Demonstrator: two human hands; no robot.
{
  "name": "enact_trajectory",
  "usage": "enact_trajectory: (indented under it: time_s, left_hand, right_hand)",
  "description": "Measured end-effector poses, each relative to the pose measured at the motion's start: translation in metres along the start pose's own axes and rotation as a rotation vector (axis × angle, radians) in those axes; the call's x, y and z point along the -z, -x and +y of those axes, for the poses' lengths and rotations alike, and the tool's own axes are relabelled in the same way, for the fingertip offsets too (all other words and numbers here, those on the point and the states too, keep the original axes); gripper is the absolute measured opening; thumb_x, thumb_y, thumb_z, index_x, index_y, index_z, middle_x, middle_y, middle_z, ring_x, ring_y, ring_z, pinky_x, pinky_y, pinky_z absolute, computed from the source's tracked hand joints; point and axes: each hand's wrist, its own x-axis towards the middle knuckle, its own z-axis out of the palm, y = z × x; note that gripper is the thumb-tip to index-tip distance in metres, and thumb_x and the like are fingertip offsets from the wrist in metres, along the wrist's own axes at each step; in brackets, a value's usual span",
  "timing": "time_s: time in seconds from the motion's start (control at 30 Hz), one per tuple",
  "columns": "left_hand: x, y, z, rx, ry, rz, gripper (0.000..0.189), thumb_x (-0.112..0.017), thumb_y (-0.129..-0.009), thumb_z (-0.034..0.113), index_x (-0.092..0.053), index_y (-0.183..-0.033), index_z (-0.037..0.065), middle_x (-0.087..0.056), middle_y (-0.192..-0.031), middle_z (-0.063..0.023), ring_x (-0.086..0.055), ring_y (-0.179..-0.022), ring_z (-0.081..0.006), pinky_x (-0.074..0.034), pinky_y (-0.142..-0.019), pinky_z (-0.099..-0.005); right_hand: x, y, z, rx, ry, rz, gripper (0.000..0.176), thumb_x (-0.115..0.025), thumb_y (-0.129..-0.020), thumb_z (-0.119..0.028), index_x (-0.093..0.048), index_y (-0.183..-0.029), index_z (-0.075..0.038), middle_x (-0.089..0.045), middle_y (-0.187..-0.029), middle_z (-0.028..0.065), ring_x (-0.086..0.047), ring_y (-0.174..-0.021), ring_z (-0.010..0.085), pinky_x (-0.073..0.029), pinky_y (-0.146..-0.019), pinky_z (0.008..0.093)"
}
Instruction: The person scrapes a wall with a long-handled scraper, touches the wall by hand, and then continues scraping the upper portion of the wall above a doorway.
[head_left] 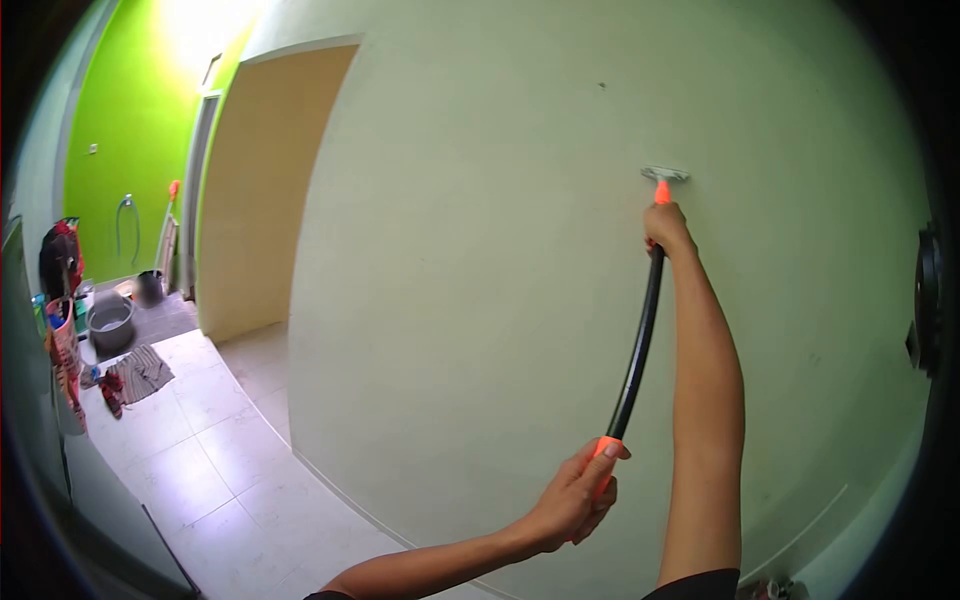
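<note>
A long-handled scraper (637, 345) leans up against the pale green wall (480, 260). It has a black pole with orange parts at both ends. Its wide, flat, greyish head (665, 174) meets the wall or sits very close to it. High on the pole, just below the head, my right hand (668, 226) is closed around it, arm stretched upward. My left hand (578, 495) wraps the orange grip at the lower end, thumb lying along it. A small dark mark (602, 85) shows on the wall above and left of the head.
A doorway (280, 180) opens on the left. Beyond the white tiled floor (210, 470) are a grey tub (110, 322), a striped mat (143, 373) and a bright green wall (130, 110). A black round object (930, 300) is at the right edge.
</note>
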Motion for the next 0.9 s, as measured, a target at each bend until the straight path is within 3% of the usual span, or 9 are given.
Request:
enact_trajectory:
  time_s: [0.17,0.3,0.47,0.57,0.63,0.77,0.83,0.9]
  left_hand:
    - [-0.006,-0.018,0.007,-0.072,-0.053,0.001,0.047,-0.032,-0.109,0.049,-0.047,-0.122,0.006,-0.032,-0.054,0.0039,-0.025,-0.033,-0.0078,-0.026,-0.03,-0.026]
    - [-0.001,-0.017,0.01,-0.098,-0.104,-0.003,0.046,-0.032,-0.11,0.047,-0.047,-0.12,0.005,-0.032,-0.051,0.0043,-0.026,-0.031,-0.0081,-0.026,-0.029,-0.0257]
    - [0.0,-0.04,0.003,-0.109,-0.119,0.034,0.047,-0.032,-0.11,0.049,-0.047,-0.119,0.005,-0.033,-0.049,0.0038,-0.027,-0.031,-0.0085,-0.025,-0.029,-0.0258]
    - [-0.002,-0.022,0.011,-0.101,-0.144,0.009,0.047,-0.032,-0.109,0.05,-0.047,-0.119,0.006,-0.032,-0.051,0.0043,-0.026,-0.031,-0.0082,-0.025,-0.029,-0.0258]
    - [0.002,-0.011,0.005,-0.09,-0.125,0.003,0.048,-0.032,-0.109,0.05,-0.047,-0.119,0.005,-0.032,-0.05,0.0041,-0.026,-0.031,-0.0084,-0.026,-0.029,-0.0261]
    - [0.017,-0.008,-0.011,-0.128,-0.214,0.08,0.047,-0.032,-0.109,0.05,-0.049,-0.118,0.007,-0.034,-0.053,0.004,-0.028,-0.033,-0.0075,-0.026,-0.03,-0.0261]
    - [0.02,-0.019,-0.023,-0.128,-0.228,0.12,0.046,-0.033,-0.109,0.05,-0.05,-0.118,0.008,-0.035,-0.056,0.0041,-0.029,-0.035,-0.0068,-0.026,-0.03,-0.0258]
    - [0.022,-0.01,-0.015,-0.096,-0.224,0.107,0.044,-0.034,-0.109,0.049,-0.05,-0.118,0.009,-0.036,-0.059,0.0042,-0.03,-0.037,-0.0061,-0.026,-0.03,-0.0249]
  right_hand:
    - [0.013,-0.022,-0.014,0.028,-0.059,-0.027,0.021,-0.046,-0.092,-0.011,-0.055,-0.093,0.008,-0.056,-0.061,0.0162,-0.056,-0.044,0.0257,-0.051,-0.043,0.0415]
    - [0.002,-0.027,-0.001,0.078,0.054,-0.025,0.034,-0.045,-0.102,-0.027,-0.053,-0.099,0.006,-0.057,-0.058,0.0116,-0.057,-0.042,0.024,-0.05,-0.04,0.0395]
    - [0.006,-0.055,-0.005,0.073,-0.01,-0.006,0.04,-0.046,-0.102,-0.028,-0.057,-0.085,0.007,-0.059,-0.056,0.0151,-0.06,-0.041,0.0285,-0.051,-0.04,0.0428]
    - [0.003,-0.061,-0.002,0.07,0.096,-0.025,0.039,-0.045,-0.102,-0.028,-0.056,-0.086,0.006,-0.059,-0.057,0.0159,-0.06,-0.041,0.0286,-0.052,-0.04,0.0426]
    - [-0.002,-0.011,-0.009,0.096,0.033,0.052,0.037,-0.045,-0.102,-0.027,-0.055,-0.086,0.005,-0.057,-0.056,0.0148,-0.057,-0.041,0.0268,-0.05,-0.039,0.0413]
    - [0.0,-0.012,-0.007,0.089,-0.008,-0.031,0.027,-0.045,-0.099,-0.019,-0.058,-0.094,0.005,-0.062,-0.063,0.0171,-0.062,-0.047,0.0279,-0.051,-0.043,0.0415]
    - [0.002,-0.007,-0.01,0.069,-0.058,0.031,0.027,-0.046,-0.099,-0.019,-0.057,-0.092,0.004,-0.062,-0.063,0.0178,-0.062,-0.046,0.0288,-0.052,-0.043,0.0424]
    - [-0.003,-0.007,-0.012,0.114,-0.038,0.131,0.037,-0.046,-0.103,-0.029,-0.056,-0.088,0.004,-0.059,-0.059,0.0141,-0.06,-0.044,0.0265,-0.053,-0.041,0.0413]
